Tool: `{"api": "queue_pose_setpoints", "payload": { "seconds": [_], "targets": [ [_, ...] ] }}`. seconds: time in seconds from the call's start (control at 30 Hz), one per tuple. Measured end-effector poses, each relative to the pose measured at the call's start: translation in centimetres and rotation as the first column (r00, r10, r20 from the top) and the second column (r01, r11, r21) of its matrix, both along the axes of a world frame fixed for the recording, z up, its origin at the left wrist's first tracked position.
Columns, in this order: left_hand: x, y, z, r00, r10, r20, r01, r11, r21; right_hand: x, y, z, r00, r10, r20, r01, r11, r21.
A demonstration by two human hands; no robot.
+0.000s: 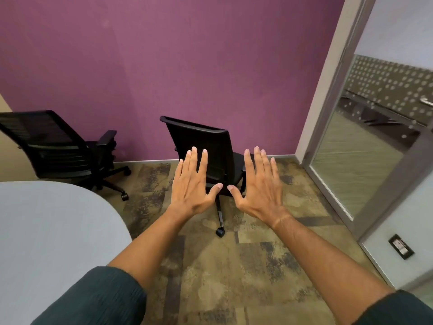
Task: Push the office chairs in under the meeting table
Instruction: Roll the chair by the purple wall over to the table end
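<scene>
A black office chair stands on the carpet ahead of me, near the purple wall, away from the table. A second black chair with armrests stands at the left, just beyond the grey rounded meeting table. My left hand and my right hand are stretched out in front of me, fingers straight and spread, palms down. Both hands hover in the air short of the nearer chair and hold nothing.
The purple wall closes the room behind the chairs. A glass door with a grey frame stands at the right. A dark wall socket sits low on the right wall. Patterned carpet lies between me and the chair.
</scene>
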State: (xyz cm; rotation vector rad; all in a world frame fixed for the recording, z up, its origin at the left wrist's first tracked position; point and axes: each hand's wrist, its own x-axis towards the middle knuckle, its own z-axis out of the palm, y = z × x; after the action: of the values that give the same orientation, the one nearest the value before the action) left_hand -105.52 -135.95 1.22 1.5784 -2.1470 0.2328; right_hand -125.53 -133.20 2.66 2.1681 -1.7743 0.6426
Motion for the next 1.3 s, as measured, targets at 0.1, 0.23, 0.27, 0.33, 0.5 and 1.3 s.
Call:
{"api": "queue_pose_setpoints", "payload": {
  "seconds": [0.1,0.23,0.27,0.33,0.5,1.3],
  "targets": [
    [2.2,-5.8,-0.3,1.000,0.007,-0.006,-0.007,1.000,0.017,1.7,-5.4,-0.4,1.000,-0.011,-0.001,0.011,1.000,0.024],
    [5.2,-13.1,-0.1,1.000,-0.013,0.006,0.013,0.999,0.031,3.8,-12.0,-0.5,0.999,-0.040,-0.006,0.040,0.998,0.051],
    [5.8,-14.7,-0.1,1.000,-0.016,0.006,0.015,0.999,0.038,4.3,-13.4,-0.5,0.999,-0.045,-0.007,0.045,0.997,0.059],
    [6.9,-17.3,-0.2,1.000,-0.018,0.006,0.017,0.998,0.055,5.1,-16.0,-0.7,0.999,-0.044,-0.015,0.045,0.996,0.076],
    [8.9,-23.2,-0.8,1.000,-0.021,0.017,0.020,0.997,0.074,6.9,-22.1,-0.9,0.999,-0.035,-0.028,0.038,0.994,0.101],
    [13.2,-48.7,-3.4,0.980,-0.082,0.179,0.036,0.968,0.250,12.1,-48.2,-5.9,0.992,0.115,-0.059,-0.097,0.964,0.248]
  ]
}}
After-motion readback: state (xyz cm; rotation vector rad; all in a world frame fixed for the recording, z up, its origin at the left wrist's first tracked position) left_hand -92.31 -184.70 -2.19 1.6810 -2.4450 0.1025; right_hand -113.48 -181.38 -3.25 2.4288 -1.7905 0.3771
